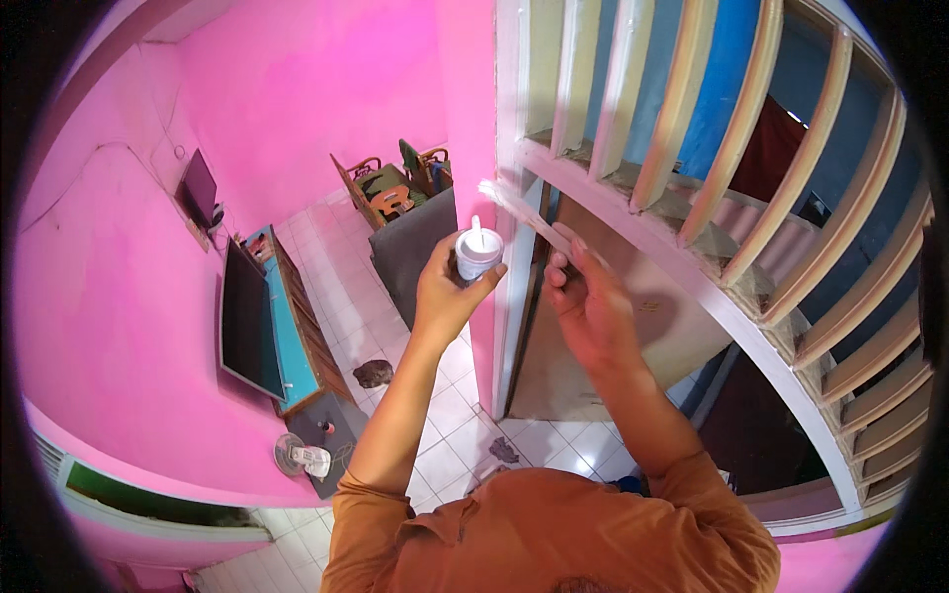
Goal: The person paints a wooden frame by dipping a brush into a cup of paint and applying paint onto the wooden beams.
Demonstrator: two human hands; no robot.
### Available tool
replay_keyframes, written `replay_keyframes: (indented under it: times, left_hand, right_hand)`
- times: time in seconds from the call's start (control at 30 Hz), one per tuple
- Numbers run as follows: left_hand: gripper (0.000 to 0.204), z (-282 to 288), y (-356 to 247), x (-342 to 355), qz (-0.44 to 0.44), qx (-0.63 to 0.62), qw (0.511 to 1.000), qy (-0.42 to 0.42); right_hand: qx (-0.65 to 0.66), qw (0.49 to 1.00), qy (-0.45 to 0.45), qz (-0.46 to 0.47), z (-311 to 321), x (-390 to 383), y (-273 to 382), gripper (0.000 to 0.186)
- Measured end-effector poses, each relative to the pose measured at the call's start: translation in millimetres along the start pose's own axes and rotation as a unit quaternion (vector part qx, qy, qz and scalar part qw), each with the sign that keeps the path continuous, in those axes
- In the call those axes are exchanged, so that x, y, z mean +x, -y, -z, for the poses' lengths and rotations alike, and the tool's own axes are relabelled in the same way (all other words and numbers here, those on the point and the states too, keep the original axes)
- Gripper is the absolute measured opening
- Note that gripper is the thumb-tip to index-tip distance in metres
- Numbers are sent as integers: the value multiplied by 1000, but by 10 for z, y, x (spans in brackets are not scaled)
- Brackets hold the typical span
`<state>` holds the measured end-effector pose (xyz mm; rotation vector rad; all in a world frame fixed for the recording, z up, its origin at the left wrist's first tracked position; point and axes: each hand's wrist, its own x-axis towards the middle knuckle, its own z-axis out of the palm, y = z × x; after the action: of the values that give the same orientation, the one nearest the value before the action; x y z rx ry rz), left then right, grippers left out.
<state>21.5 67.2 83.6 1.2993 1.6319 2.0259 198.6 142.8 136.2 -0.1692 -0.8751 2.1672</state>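
Observation:
My left hand (pixel 441 289) is wrapped round a small white paint can (pixel 479 265), held upright. White paint shows inside it, and a short white piece sticks up at its far rim. In my right hand (pixel 593 296) is a paintbrush (pixel 534 219), its handle pinched between the fingers. The brush's white-coated bristles point up and left, in front of the white door frame (pixel 512 119) and the pink wall edge. Whether the bristles touch the frame I cannot tell.
Slanted cream slats (pixel 682 99) fill the opening above the brown door (pixel 633 336). At left are a television (pixel 252 321) on a turquoise cabinet and a fan (pixel 297 457). A grey sofa (pixel 415 257) and wooden chairs stand beyond. Dark cloths (pixel 374 373) lie on the tiled floor.

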Motion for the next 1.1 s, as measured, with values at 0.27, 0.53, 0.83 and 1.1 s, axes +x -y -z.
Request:
replay_keyframes:
  times: [0.27,0.53,0.83,1.1]
  left_hand:
    - [58,235,-4,-310,46,-18,999,-8]
    - [59,478,22,-839,83,-42,995,-45]
    - [61,697,143,-1406,166,-36,978,-118]
    - [60,806,161,-1651,155,-34,980,-123]
  right_hand:
    - [-38,986,-37,160,-366,414,6,37]
    - [-246,914,-90,310,-522,876,-277,40]
    - [-414,789,-174,419,-540,1286,-554,45]
    - [-426,786,-188,407,-827,1550,-639,52]
